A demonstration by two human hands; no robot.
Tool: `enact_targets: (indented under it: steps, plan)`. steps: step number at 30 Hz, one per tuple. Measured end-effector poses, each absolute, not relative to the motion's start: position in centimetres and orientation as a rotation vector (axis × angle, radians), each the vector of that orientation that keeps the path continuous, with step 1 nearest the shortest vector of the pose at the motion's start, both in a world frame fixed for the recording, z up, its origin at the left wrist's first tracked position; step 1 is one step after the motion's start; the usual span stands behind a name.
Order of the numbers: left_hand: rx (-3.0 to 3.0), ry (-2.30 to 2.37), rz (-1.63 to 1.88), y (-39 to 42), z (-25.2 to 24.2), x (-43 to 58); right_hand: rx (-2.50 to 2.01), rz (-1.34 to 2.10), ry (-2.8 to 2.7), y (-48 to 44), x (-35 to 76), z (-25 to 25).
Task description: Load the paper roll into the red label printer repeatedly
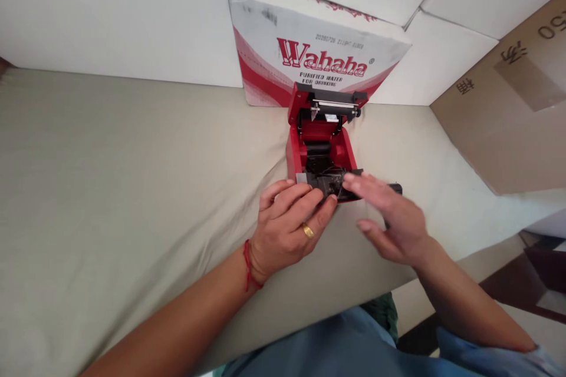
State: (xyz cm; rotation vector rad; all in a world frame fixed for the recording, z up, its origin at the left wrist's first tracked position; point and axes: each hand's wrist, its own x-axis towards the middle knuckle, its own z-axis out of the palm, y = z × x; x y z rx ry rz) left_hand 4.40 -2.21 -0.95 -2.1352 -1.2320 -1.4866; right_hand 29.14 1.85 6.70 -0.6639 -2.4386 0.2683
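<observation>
A red label printer [289, 156] stands on the cloth-covered table with its lid [296, 103] raised. Black ribbon film [327, 182], shiny and wrinkled, stretches from inside the body over the front edge. My left hand [294, 218], wearing a ring and a red cord, is closed on the film at that front edge; its thumb is hidden underneath. My right hand [391, 215] is open, thumb apart, with its fingertips at the film's right side; whether they press on it I cannot tell. Beyond its knuckles the end of a black cylinder [395, 188] shows, mostly covered by the hand.
Behind the printer stands a red and white Wahaha water carton [322, 53], close to the raised lid. White boxes [115, 17] line the back. On the right a brown cardboard box [508, 94] sits at an angle. The beige cloth [110, 188] has folds left of the printer.
</observation>
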Motion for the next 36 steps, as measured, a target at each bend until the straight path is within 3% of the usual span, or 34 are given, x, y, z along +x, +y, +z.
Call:
enact_targets:
  steps: [5,10,17,24,28,33,36]
  plan:
    - [-2.11,-1.23,-1.507,-2.0,-1.0,4.8,-0.831,0.19,-2.102,10.3,27.2,9.6]
    - [-2.137,-1.256,-1.488,-2.2,-0.8,4.8,-1.033,0.284,-2.227,17.3,23.9,10.1]
    - [-2.117,-1.242,-1.472,-2.2,-0.9,4.6,-1.018,0.284,-2.226,10.5,24.2,9.9]
    - [-2.17,-1.225,-1.514,-2.5,-1.3,4.5,-0.962,0.127,-2.446,5.7,26.8,6.4]
    - [-2.155,-1.354,-1.821,-2.2,-1.2,3.6,-0.952,0.219,-2.402,5.9,26.7,5.9]
    - [-1.573,-2.294,-2.625,-0.3,-0.3,1.9,-0.878,0.246,-2.258,4.4,26.0,5.3]
    - [-1.564,-2.628,-2.751,0.7,0.1,0.6,-0.767,0.183,-2.25,2.1,26.1,4.3]
